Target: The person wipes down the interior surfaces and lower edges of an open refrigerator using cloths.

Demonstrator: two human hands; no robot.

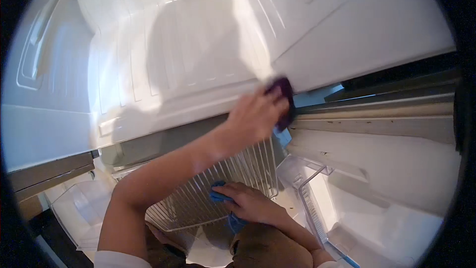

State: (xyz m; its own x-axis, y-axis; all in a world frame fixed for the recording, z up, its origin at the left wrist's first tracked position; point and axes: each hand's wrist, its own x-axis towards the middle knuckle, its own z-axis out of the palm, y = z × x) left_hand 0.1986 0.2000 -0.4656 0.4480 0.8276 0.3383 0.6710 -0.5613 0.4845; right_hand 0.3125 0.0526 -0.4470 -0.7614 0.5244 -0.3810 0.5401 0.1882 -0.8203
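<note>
My left arm reaches across to the right, and my left hand is closed on a dark purple sponge, blurred by motion. The sponge is at the front right corner of the white refrigerator interior; whether it touches the rim cannot be told. Lower down, my right hand is closed on a blue cloth, near my knees and over a wire shelf rack. More blue material hangs below that hand.
The open door, with a dirty, spotted gasket, stands at the right. Near it is a clear plastic door bin. Another clear bin is at the lower left. My head's shadow falls on the ribbed back wall.
</note>
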